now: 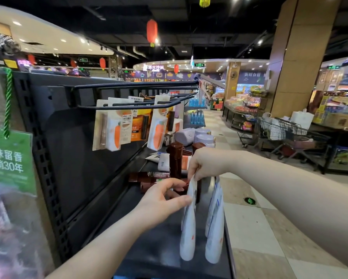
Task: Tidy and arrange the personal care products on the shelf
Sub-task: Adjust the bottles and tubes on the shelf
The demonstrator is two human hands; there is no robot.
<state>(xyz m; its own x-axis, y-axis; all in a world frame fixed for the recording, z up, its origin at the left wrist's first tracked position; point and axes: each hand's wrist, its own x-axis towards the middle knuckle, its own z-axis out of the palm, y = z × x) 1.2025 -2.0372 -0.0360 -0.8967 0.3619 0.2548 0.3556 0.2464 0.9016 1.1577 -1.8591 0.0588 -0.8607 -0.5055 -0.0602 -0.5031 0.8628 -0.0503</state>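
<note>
White tube (187, 224) stands upright at lower centre, long axis vertical; right hand (202, 164) pinches its top crimp, left hand (163, 200) thumb touches its side, fingers half-curled.

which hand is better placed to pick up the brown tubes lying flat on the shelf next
Left. The left hand hovers open beside the fallen brown tubes, while the right hand is pinching the top of a white tube.
</note>
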